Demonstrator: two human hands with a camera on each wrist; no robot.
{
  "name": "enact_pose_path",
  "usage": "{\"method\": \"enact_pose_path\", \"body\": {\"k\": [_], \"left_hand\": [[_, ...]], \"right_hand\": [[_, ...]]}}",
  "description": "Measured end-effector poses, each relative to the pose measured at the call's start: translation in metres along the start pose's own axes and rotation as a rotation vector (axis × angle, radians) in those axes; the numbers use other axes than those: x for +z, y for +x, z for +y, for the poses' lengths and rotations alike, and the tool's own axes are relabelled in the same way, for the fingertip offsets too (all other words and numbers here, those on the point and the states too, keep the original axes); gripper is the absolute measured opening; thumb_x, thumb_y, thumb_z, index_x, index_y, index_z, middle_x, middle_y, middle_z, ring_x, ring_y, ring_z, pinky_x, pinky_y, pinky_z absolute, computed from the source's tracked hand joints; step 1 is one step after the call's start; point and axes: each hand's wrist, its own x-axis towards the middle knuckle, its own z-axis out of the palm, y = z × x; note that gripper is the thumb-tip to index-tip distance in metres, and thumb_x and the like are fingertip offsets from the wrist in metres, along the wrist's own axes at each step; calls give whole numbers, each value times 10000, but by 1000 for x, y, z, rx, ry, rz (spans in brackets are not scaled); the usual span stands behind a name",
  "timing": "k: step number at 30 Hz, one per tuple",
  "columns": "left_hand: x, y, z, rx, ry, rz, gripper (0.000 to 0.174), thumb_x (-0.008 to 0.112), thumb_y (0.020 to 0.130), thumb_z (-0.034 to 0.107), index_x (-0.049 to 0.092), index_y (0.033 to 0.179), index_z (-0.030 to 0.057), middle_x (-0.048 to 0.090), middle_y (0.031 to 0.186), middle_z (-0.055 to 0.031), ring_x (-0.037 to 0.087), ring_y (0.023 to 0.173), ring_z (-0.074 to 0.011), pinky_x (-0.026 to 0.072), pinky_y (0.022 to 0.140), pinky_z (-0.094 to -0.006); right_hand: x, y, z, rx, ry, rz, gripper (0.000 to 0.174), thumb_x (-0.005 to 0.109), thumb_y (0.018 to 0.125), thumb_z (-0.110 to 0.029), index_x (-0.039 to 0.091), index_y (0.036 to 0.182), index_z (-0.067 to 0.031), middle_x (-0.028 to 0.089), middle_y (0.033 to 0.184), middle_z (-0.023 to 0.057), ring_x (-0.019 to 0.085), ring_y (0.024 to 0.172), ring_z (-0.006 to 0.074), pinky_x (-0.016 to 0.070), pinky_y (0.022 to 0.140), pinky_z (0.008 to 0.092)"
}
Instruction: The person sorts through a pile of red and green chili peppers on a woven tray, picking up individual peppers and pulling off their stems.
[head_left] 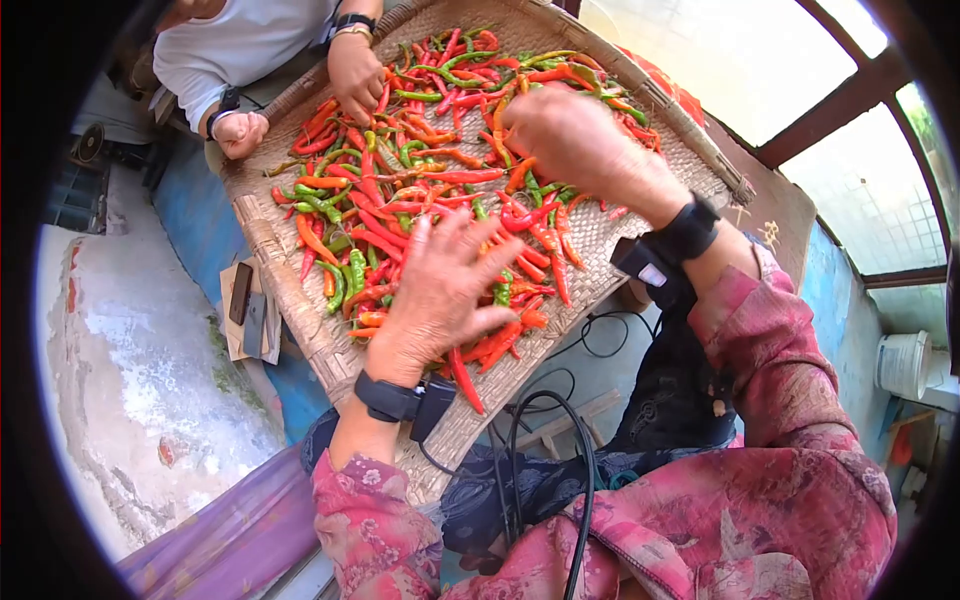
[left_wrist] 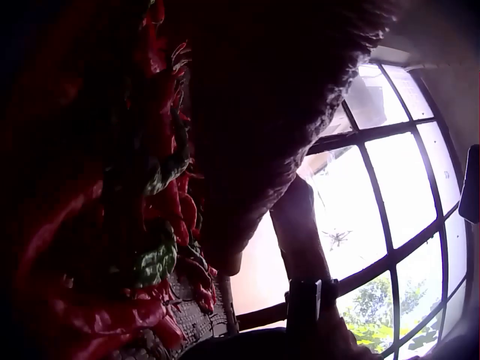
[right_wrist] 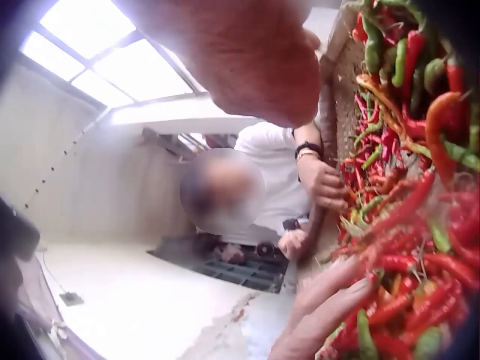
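Note:
Red, orange and green chili peppers [head_left: 375, 238] lie spread over a woven tray [head_left: 725, 180]. In the head view the left hand [head_left: 445, 285] rests palm down on peppers near the close side, fingers spread. Blurred, the right hand [head_left: 585, 145] is above the peppers at the tray's right; its fingertips are hidden. The left wrist view is dark, with the left hand [left_wrist: 255, 105] beside peppers [left_wrist: 157, 262]. The right wrist view shows the right hand [right_wrist: 240, 60] at the top, and the left hand's fingers [right_wrist: 322, 304] below among peppers [right_wrist: 420, 262].
Across the tray, another person in a white shirt [head_left: 235, 50] has one hand [head_left: 355, 75] at the peppers and the other [head_left: 240, 133] by the rim. Black cables [head_left: 582, 450] hang near the lap. A white bucket [head_left: 902, 362] stands right; windows [head_left: 875, 190] are beyond.

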Motion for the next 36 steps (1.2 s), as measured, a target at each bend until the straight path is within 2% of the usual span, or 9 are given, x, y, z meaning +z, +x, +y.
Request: {"method": "enact_pose_path", "body": {"k": [2,4,9,15,16,22,25,32,36], "left_hand": [[21,-5,-2,48,-23,-93,521,743,640,364,612,1094,145,537,1171,-73,451,1139,-298,348,968,-518],[18,-2,1,32,-22,-86,433,720,636,290,614,1018,117,550,1120,-73,474,1086,-286,372,933,-489],[6,-4,-13,-29,75,29,215,632,606,129,544,786,53,560,968,-84,528,915,-268,428,797,-414],[-4,-21,-44,-154,-21,157,150,572,655,34,481,773,35,524,821,-139,548,813,-309,447,720,-399],[-19,-22,-51,-423,-126,82,142,582,693,36,492,802,35,546,790,-131,564,756,-303,456,694,-383],[-24,-22,-56,-666,-184,324,133,662,801,128,564,843,48,599,730,-64,586,670,-195,463,659,-315],[-27,-18,-50,-642,-224,356,144,672,814,139,582,840,29,605,753,-37,571,696,-138,457,673,-287],[-22,-17,-50,-556,-189,374,127,652,820,123,573,881,44,614,832,-86,600,763,-229,467,699,-333],[-20,-17,-50,-524,-92,366,138,652,810,119,575,900,46,610,846,-113,604,790,-287,468,693,-368]], "right_hand": [[1,-7,-24,85,129,-305,85,589,809,-137,550,825,-63,601,751,105,625,734,302,529,611,404],[4,-17,-29,-46,154,-385,112,570,820,-153,541,852,-50,585,698,152,619,702,338,505,583,441],[17,-24,-12,-26,152,-357,203,560,822,-180,611,1000,-96,610,742,164,621,732,335,503,634,446],[5,-32,-5,70,142,-398,156,538,851,-192,639,941,-114,640,778,144,634,775,318,505,681,427],[6,-34,-3,56,150,-361,167,557,864,-234,628,855,-83,637,747,143,642,755,314,517,659,422],[6,-40,-4,87,-3,-401,126,538,869,-201,608,894,-99,628,725,133,644,734,306,518,641,416],[10,-38,-13,3,196,-355,78,533,830,-147,555,842,-73,574,670,158,608,691,343,479,584,448],[30,-24,-56,106,202,-537,170,582,772,-175,606,840,-22,638,775,169,638,778,351,523,653,432],[48,-13,-55,156,289,-421,252,638,793,-238,594,941,-38,606,698,167,623,714,330,487,626,426]]}}
